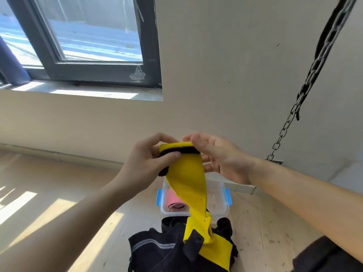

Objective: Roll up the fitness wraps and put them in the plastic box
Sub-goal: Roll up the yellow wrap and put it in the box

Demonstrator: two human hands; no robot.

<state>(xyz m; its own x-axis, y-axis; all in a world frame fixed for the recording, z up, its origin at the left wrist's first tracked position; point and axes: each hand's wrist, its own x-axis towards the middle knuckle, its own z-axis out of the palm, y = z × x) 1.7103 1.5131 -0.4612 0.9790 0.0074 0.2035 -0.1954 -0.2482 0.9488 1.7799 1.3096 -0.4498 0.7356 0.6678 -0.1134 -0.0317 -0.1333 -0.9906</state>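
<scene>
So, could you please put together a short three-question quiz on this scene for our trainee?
1. True or false: the plastic box holds a pink rolled wrap.
2. How many hands hold the top end of the yellow wrap? A) none B) one C) two
3. Fill in the colour: the yellow wrap's lower end rests on a heap of ____ wraps.

Key
1. True.
2. C: left hand and right hand both pinch it.
3. Black wraps.
</scene>
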